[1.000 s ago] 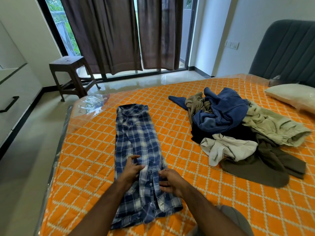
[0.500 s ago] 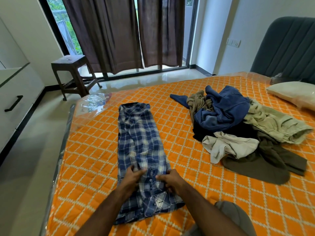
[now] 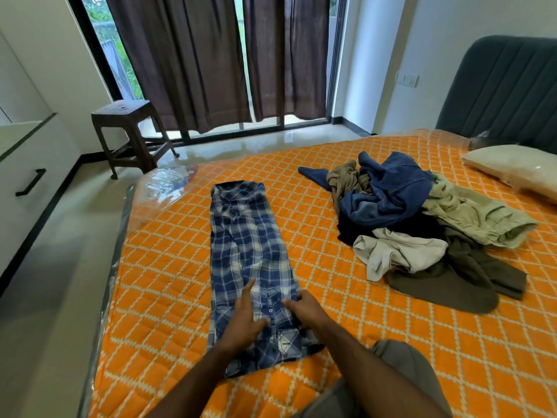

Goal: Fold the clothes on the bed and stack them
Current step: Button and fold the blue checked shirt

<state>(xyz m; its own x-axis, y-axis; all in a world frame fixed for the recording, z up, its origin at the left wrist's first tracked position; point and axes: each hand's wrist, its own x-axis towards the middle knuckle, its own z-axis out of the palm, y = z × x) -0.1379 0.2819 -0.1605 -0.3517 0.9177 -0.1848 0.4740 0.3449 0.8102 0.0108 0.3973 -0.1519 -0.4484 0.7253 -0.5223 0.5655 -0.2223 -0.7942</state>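
A blue plaid shirt [image 3: 250, 248] lies folded into a long narrow strip on the orange quilted bed [image 3: 168, 267], collar end far from me. My left hand [image 3: 244, 319] rests flat on its near part, fingers spread. My right hand [image 3: 304, 309] presses on the shirt's right edge beside it, fingers slightly curled. Neither hand lifts the cloth. To the right lies an unfolded pile of clothes [image 3: 422, 224]: a blue garment on top, khaki trousers, a cream piece and dark olive pieces.
A pillow [image 3: 512, 170] lies at the grey headboard [image 3: 506, 92], far right. A brown stool [image 3: 129, 131] stands on the floor by the curtained window. White drawers [image 3: 27, 176] line the left wall. My knee [image 3: 401, 369] rests on the bed's near edge.
Both hands have slid a little toward the near end of the shirt, and the left hand's fingers have spread flatter. The shirt and the pile have stayed in place.
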